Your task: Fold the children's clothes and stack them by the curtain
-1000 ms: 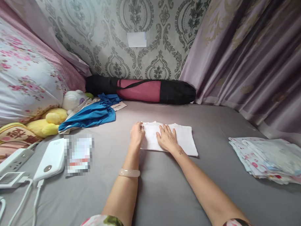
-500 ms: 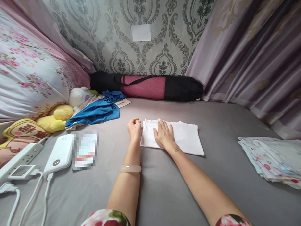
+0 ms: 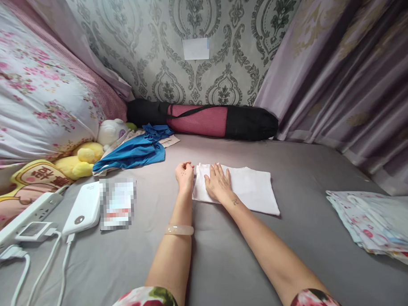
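A folded white cloth lies on the grey bed sheet in front of me. My right hand rests flat on its left part, palm down with the fingers stretched out. Just beside the cloth's left edge, my left hand is curled into a loose fist on the sheet. Nothing shows sticking out of that fist, though its inner side faces away from me. A pale bangle circles my left forearm.
Folded printed cloths are stacked at the right. On the left lie a power strip, a white power bank with cables, and a blurred packet. Farther back are a blue cloth, plush toys and a long black-and-pink bag.
My right hand has slid slightly left across the white cloth, staying flat. The left hand stays curled by the cloth's edge. The whole view has shifted a little.
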`<state>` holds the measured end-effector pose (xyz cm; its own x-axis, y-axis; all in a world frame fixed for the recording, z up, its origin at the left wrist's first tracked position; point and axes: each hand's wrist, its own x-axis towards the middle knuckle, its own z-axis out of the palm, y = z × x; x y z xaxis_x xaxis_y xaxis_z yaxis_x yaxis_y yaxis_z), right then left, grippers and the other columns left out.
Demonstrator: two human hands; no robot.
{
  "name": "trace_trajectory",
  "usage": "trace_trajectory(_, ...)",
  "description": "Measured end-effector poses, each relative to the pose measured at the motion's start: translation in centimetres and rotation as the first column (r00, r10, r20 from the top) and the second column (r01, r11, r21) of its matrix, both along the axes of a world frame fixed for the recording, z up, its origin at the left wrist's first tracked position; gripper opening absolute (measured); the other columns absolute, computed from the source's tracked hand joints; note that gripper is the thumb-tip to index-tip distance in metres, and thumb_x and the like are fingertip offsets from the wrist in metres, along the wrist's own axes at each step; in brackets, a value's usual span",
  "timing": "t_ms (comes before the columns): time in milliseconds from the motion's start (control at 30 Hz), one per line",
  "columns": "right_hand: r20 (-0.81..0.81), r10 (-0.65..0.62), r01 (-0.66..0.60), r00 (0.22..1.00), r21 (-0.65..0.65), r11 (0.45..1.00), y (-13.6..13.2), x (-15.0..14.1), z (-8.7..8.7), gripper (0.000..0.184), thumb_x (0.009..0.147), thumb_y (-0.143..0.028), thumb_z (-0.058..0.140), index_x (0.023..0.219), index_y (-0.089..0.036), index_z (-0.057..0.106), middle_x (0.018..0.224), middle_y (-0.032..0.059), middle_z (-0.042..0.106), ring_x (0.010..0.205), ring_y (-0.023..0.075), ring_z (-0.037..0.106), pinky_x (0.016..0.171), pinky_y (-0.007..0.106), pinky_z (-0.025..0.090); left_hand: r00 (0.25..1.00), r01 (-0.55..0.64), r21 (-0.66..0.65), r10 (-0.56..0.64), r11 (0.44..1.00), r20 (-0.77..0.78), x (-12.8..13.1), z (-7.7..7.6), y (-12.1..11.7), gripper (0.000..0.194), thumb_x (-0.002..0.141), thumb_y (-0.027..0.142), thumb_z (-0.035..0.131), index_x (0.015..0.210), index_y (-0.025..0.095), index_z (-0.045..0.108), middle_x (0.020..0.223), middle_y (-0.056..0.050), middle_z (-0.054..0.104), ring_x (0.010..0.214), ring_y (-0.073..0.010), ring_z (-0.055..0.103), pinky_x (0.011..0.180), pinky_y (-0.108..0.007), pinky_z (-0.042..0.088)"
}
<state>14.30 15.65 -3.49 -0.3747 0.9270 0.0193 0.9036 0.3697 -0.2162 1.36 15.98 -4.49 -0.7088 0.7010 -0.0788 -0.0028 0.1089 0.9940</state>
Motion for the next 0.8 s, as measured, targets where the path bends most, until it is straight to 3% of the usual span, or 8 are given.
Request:
trace_trajectory(267,-0.015,0.015,-0.015,1.000,0.031,0.999,0.0,-0.5,-0.9,0.062,0.100,-0.040,0.020,0.151,-0.007,0.028,0.158,0.0126,0.024,0.147,0.0251,0.014,0.117,0.047,0.006,1.000,-0.003,0.005,0.003,1.000,-0.007,0.1,-0.2,-0.1,0.031,0.075,0.024,0.044,0.096,0.013,0.064,0.082,-0.009,0.072,0.072,-0.0164,0.067,0.068,-0.027,0.052)
trace_trajectory(567,-0.008,0.014,-0.014,1.000,-0.004,1.000,0.4,-1.1,-0.5,0.061,0.099,-0.038,0.021,0.150,-0.005,0.030,0.158,0.0129,0.024,0.147,0.0266,0.014,0.117,0.050,0.007,0.999,-0.026,0.008,0.026,1.000,0.040,0.0,0.4,-0.1,0.027,0.075,0.022,0.046,0.093,0.014,0.064,0.082,-0.009,0.072,0.070,-0.0152,0.066,0.068,-0.026,0.051)
trace_trajectory(800,-0.064,0.114,-0.114,0.991,0.004,0.993,0.1,-3.2,-0.5,0.059,0.100,-0.035,0.019,0.151,-0.007,0.027,0.159,0.0113,0.022,0.147,0.0225,0.014,0.118,0.046,0.005,0.997,-0.026,0.046,0.022,0.999,0.073,-0.2,0.2,-0.1,0.028,0.075,0.022,0.046,0.095,0.012,0.063,0.082,-0.009,0.071,0.068,-0.0151,0.064,0.059,-0.023,0.048)
